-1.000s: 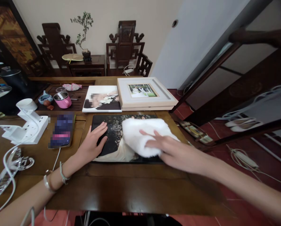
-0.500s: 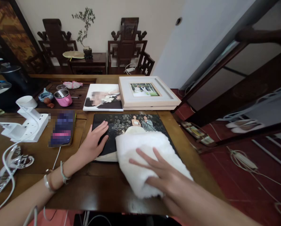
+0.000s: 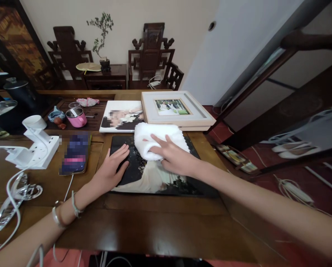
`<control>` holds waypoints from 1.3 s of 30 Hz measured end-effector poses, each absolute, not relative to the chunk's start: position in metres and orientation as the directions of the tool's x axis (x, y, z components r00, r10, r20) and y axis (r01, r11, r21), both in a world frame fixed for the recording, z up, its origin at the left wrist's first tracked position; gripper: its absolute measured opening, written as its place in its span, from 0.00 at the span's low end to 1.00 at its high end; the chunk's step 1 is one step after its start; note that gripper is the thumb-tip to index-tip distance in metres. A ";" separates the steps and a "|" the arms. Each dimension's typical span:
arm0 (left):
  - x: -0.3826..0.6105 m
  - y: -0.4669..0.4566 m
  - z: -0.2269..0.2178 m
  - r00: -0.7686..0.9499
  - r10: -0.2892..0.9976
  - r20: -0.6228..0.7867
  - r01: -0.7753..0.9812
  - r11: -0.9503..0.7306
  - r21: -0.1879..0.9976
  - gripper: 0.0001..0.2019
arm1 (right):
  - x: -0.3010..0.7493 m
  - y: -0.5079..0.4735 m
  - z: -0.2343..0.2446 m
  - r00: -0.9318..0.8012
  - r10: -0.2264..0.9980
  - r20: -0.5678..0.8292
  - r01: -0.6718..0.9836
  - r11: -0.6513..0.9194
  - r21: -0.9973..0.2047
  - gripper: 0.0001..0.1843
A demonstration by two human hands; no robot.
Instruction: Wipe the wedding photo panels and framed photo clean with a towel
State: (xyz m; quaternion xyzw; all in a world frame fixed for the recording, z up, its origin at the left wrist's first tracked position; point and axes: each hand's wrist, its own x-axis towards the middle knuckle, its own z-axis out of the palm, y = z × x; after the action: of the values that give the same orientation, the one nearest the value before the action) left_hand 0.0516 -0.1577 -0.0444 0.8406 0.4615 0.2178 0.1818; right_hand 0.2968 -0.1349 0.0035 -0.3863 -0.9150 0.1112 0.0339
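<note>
A dark wedding photo panel (image 3: pixel 152 180) lies flat on the wooden table. My left hand (image 3: pixel 113 165) rests on its left edge, palm down, fingers stretched out and holding nothing. Over the panel's far part, a folded white fluffy cloth (image 3: pixel 170 132) is pressed down by my right hand (image 3: pixel 171 150), which grips it with thumb and fingers. The cloth hides the upper part of the picture and comes close to the framed photo behind it. The pale dress in the picture shows below the cloth.
Behind the panel are a white photo print (image 3: pixel 121 124) and a light-framed photo (image 3: pixel 179 119). To the left are a phone (image 3: pixel 75 154), a white power strip (image 3: pixel 45 152) with cables, a clear hair claw (image 3: pixel 18 198) and a pink mug (image 3: pixel 76 118). The table's right edge drops to a red floor.
My right hand has moved the cloth away from me, from the panel's near right part to its far edge, uncovering the lower picture. My left hand has stayed in place.
</note>
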 end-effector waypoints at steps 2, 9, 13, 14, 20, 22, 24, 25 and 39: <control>0.052 -0.158 -0.046 0.476 0.857 0.196 0.692 -0.503 0.518 0.21 | 0.291 -0.144 0.005 -0.692 0.721 -0.037 0.709 0.670 -0.221 0.34; 0.052 -0.158 -0.048 0.456 0.864 0.212 0.688 -0.494 0.532 0.21 | 0.276 -0.255 0.004 -0.749 0.656 -0.096 0.648 0.694 -0.312 0.27; 0.052 -0.158 -0.047 0.463 0.864 0.196 0.691 -0.491 0.531 0.22 | 0.276 -0.261 0.008 -0.764 0.634 -0.119 0.627 0.687 -0.367 0.29; 0.052 -0.158 -0.047 0.466 0.864 0.192 0.690 -0.490 0.532 0.22 | 0.277 -0.250 0.010 -0.753 0.645 -0.130 0.643 0.678 -0.357 0.30; 0.051 -0.159 -0.044 0.411 0.875 0.256 0.644 -0.478 0.597 0.22 | 0.270 -0.158 0.012 -0.622 0.777 -0.094 0.779 0.603 -0.170 0.36; 0.051 -0.160 -0.041 0.348 0.881 0.322 0.592 -0.472 0.653 0.23 | 0.260 -0.147 0.010 -0.600 0.796 -0.072 0.797 0.588 -0.139 0.36; 0.050 -0.161 -0.037 0.290 0.882 0.372 0.529 -0.472 0.706 0.24 | 0.251 -0.153 0.009 -0.629 0.773 -0.078 0.775 0.618 -0.130 0.36; 0.049 -0.161 -0.036 0.267 0.882 0.389 0.501 -0.472 0.726 0.25 | 0.247 -0.161 0.009 -0.668 0.739 -0.087 0.743 0.654 -0.143 0.36; 0.052 -0.161 -0.045 0.297 0.912 0.284 0.658 -0.411 0.631 0.23 | 0.330 -0.201 0.002 -0.586 0.809 -0.048 0.783 0.549 -0.292 0.30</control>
State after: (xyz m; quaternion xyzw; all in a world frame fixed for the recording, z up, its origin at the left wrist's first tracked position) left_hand 0.0516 -0.1611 -0.0453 0.7795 0.5033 0.3131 0.2026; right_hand 0.3302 -0.2013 0.0024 -0.4527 -0.8790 0.1424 0.0462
